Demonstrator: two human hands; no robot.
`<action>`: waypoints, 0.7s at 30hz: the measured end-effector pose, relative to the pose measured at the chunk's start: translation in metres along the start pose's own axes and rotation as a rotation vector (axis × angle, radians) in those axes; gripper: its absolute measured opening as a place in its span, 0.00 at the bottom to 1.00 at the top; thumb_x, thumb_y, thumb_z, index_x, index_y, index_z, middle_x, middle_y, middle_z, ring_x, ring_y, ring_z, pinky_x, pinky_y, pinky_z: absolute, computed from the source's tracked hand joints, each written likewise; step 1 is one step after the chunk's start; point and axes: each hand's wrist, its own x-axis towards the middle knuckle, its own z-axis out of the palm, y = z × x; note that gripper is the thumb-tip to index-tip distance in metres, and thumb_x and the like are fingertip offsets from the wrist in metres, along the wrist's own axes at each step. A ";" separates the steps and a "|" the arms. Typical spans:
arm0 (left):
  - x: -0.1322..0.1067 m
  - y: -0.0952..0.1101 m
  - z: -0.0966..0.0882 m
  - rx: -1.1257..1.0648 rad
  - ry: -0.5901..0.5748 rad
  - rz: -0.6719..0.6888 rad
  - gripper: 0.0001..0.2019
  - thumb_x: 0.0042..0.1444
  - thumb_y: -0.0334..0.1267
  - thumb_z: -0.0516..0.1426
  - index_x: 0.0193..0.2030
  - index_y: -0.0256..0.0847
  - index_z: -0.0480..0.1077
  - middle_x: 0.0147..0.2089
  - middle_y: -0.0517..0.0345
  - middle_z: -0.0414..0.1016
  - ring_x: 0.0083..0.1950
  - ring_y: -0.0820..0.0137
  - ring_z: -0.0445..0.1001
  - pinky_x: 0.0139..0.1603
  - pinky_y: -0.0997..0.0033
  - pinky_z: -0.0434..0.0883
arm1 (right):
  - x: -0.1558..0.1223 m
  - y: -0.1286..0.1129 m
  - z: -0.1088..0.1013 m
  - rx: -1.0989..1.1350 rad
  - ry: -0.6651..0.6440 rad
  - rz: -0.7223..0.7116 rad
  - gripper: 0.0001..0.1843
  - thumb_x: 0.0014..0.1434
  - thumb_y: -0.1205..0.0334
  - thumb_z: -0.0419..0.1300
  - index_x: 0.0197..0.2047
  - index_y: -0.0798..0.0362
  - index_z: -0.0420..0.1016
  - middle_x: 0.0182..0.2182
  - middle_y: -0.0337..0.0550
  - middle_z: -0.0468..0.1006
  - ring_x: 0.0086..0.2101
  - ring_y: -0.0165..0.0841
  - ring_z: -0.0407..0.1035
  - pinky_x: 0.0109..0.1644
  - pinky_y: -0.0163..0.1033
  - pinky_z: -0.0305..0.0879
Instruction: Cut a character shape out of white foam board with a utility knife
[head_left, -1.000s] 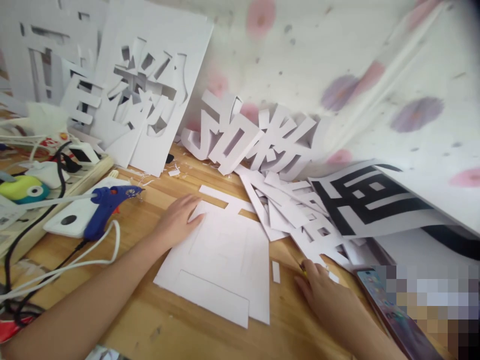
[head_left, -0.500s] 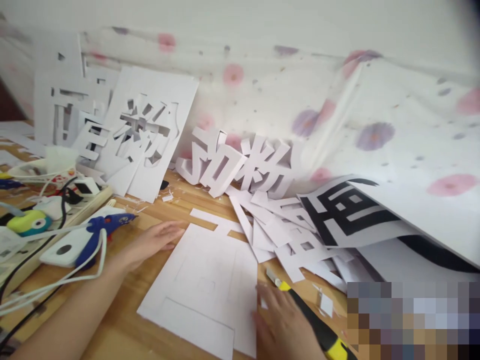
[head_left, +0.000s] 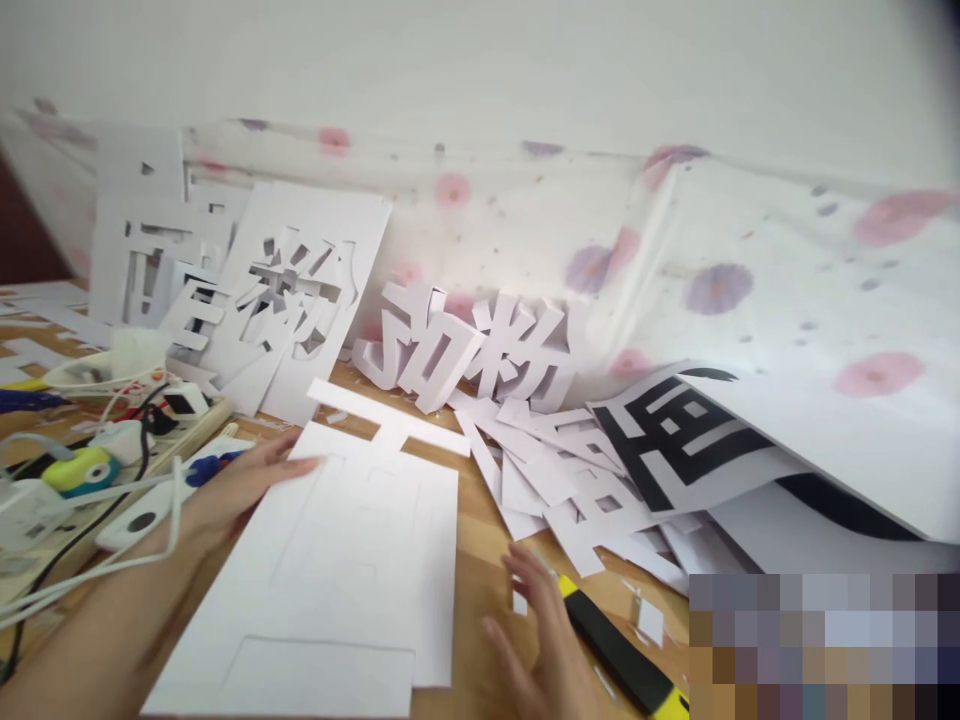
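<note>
A large white foam board [head_left: 337, 570] with cut lines is raised off the wooden table [head_left: 480, 530], tilted toward me. My left hand [head_left: 240, 485] grips its left edge, thumb on top. My right hand [head_left: 536, 640] hovers over the table to the right of the board, fingers spread, holding nothing. A yellow and black utility knife [head_left: 615, 650] lies on the table just right of that hand.
Cut-out white characters [head_left: 465, 345] and stencil sheets [head_left: 292, 290] lean against the flowered cloth at the back. A printed black character sheet [head_left: 682, 435] lies right. A blue glue gun [head_left: 214, 465], cables and a power strip [head_left: 142, 515] sit left.
My left hand has lifted the board off the table and pulled it toward me. My right hand has let go of the knife, which now lies on the table, and opened.
</note>
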 end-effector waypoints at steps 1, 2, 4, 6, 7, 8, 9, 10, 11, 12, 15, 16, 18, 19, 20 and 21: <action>-0.001 0.006 0.000 -0.029 0.011 0.002 0.24 0.41 0.37 0.67 0.47 0.40 0.69 0.42 0.48 0.77 0.38 0.57 0.77 0.36 0.63 0.74 | 0.004 0.001 0.002 0.135 0.052 0.077 0.23 0.55 0.55 0.57 0.53 0.49 0.63 0.55 0.51 0.65 0.53 0.42 0.60 0.54 0.48 0.60; -0.002 0.010 0.002 -0.054 0.005 0.007 0.22 0.41 0.37 0.66 0.46 0.39 0.70 0.41 0.47 0.78 0.36 0.57 0.78 0.35 0.62 0.74 | 0.009 0.003 0.004 0.279 0.060 0.159 0.24 0.53 0.53 0.58 0.53 0.49 0.63 0.54 0.51 0.66 0.52 0.41 0.62 0.53 0.48 0.61; -0.001 0.015 0.013 -0.100 -0.037 0.034 0.21 0.42 0.35 0.66 0.45 0.38 0.71 0.39 0.48 0.78 0.35 0.59 0.78 0.35 0.64 0.74 | 0.020 0.002 0.006 0.583 -0.012 0.344 0.27 0.49 0.51 0.62 0.51 0.48 0.64 0.51 0.51 0.69 0.48 0.42 0.66 0.50 0.49 0.63; 0.004 0.016 0.031 -0.138 -0.135 0.034 0.21 0.44 0.35 0.65 0.47 0.38 0.70 0.39 0.49 0.78 0.35 0.61 0.78 0.35 0.66 0.73 | 0.030 -0.004 0.003 0.858 -0.092 0.523 0.28 0.48 0.50 0.64 0.51 0.48 0.65 0.48 0.51 0.73 0.45 0.43 0.69 0.47 0.50 0.64; 0.008 0.015 0.041 -0.170 -0.190 0.056 0.21 0.44 0.36 0.65 0.46 0.37 0.70 0.37 0.49 0.78 0.34 0.61 0.78 0.34 0.67 0.73 | 0.034 -0.008 0.000 0.945 -0.119 0.592 0.28 0.47 0.50 0.64 0.51 0.49 0.66 0.46 0.51 0.75 0.43 0.43 0.70 0.46 0.49 0.65; 0.012 0.013 0.052 -0.219 -0.245 0.059 0.20 0.45 0.38 0.64 0.47 0.38 0.71 0.37 0.50 0.78 0.35 0.61 0.77 0.35 0.67 0.72 | 0.038 -0.013 -0.005 0.995 -0.133 0.644 0.27 0.47 0.52 0.64 0.50 0.51 0.67 0.44 0.51 0.76 0.42 0.43 0.71 0.45 0.49 0.65; 0.015 0.009 0.063 -0.276 -0.309 0.029 0.19 0.48 0.43 0.63 0.46 0.37 0.72 0.36 0.49 0.78 0.37 0.59 0.77 0.37 0.66 0.72 | 0.041 -0.017 -0.010 1.013 -0.126 0.681 0.26 0.47 0.53 0.65 0.49 0.52 0.69 0.42 0.50 0.77 0.41 0.43 0.71 0.44 0.47 0.65; 0.018 0.004 0.073 -0.333 -0.382 -0.022 0.20 0.50 0.48 0.59 0.46 0.37 0.72 0.37 0.49 0.78 0.41 0.57 0.76 0.39 0.63 0.71 | 0.043 -0.020 -0.016 1.023 -0.093 0.692 0.25 0.47 0.55 0.65 0.48 0.52 0.71 0.41 0.49 0.78 0.40 0.42 0.72 0.43 0.45 0.66; 0.020 -0.002 0.082 -0.389 -0.437 -0.045 0.21 0.51 0.53 0.57 0.44 0.37 0.73 0.36 0.48 0.78 0.42 0.54 0.75 0.39 0.61 0.71 | 0.045 -0.022 -0.023 1.035 -0.037 0.682 0.23 0.47 0.56 0.66 0.47 0.52 0.72 0.41 0.48 0.78 0.39 0.40 0.72 0.42 0.43 0.66; 0.021 -0.010 0.090 -0.424 -0.463 -0.024 0.21 0.51 0.54 0.56 0.41 0.38 0.74 0.35 0.49 0.78 0.43 0.54 0.75 0.39 0.60 0.71 | 0.047 -0.022 -0.029 1.054 0.030 0.667 0.22 0.47 0.57 0.65 0.47 0.50 0.72 0.41 0.46 0.78 0.39 0.38 0.72 0.41 0.42 0.66; 0.018 -0.036 0.108 -0.439 -0.475 0.051 0.13 0.46 0.44 0.62 0.38 0.42 0.74 0.36 0.54 0.78 0.44 0.58 0.74 0.43 0.64 0.69 | 0.052 -0.017 -0.047 1.103 0.224 0.622 0.23 0.50 0.58 0.64 0.50 0.44 0.69 0.44 0.41 0.77 0.40 0.34 0.71 0.42 0.40 0.67; 0.015 -0.044 0.113 -0.418 -0.507 0.049 0.13 0.44 0.39 0.63 0.39 0.40 0.74 0.38 0.52 0.77 0.43 0.59 0.74 0.42 0.64 0.69 | 0.053 -0.015 -0.051 1.107 0.276 0.613 0.23 0.50 0.59 0.64 0.51 0.44 0.69 0.45 0.40 0.76 0.41 0.33 0.71 0.43 0.38 0.67; 0.009 -0.056 0.119 -0.372 -0.665 0.097 0.23 0.42 0.35 0.64 0.48 0.40 0.70 0.46 0.49 0.74 0.47 0.58 0.71 0.43 0.63 0.69 | 0.054 -0.010 -0.057 1.108 0.348 0.604 0.24 0.50 0.60 0.64 0.51 0.44 0.68 0.45 0.39 0.76 0.42 0.32 0.71 0.43 0.36 0.67; 0.006 -0.060 0.122 -0.357 -0.702 0.115 0.26 0.42 0.36 0.64 0.51 0.40 0.67 0.49 0.48 0.72 0.48 0.58 0.70 0.45 0.62 0.68 | 0.054 -0.008 -0.058 1.109 0.363 0.605 0.24 0.50 0.61 0.64 0.51 0.44 0.68 0.44 0.39 0.77 0.42 0.32 0.71 0.43 0.36 0.67; 0.004 -0.063 0.125 -0.336 -0.712 0.123 0.27 0.45 0.36 0.64 0.54 0.41 0.65 0.51 0.47 0.71 0.50 0.59 0.69 0.47 0.62 0.67 | 0.053 -0.006 -0.059 1.114 0.372 0.607 0.24 0.50 0.61 0.64 0.51 0.44 0.68 0.44 0.39 0.77 0.42 0.32 0.70 0.44 0.36 0.67; 0.003 -0.066 0.127 -0.320 -0.694 0.127 0.28 0.46 0.37 0.64 0.55 0.42 0.64 0.53 0.47 0.69 0.52 0.60 0.68 0.50 0.61 0.66 | 0.053 -0.005 -0.059 1.122 0.371 0.612 0.24 0.50 0.61 0.64 0.51 0.44 0.68 0.44 0.39 0.77 0.42 0.32 0.70 0.44 0.37 0.67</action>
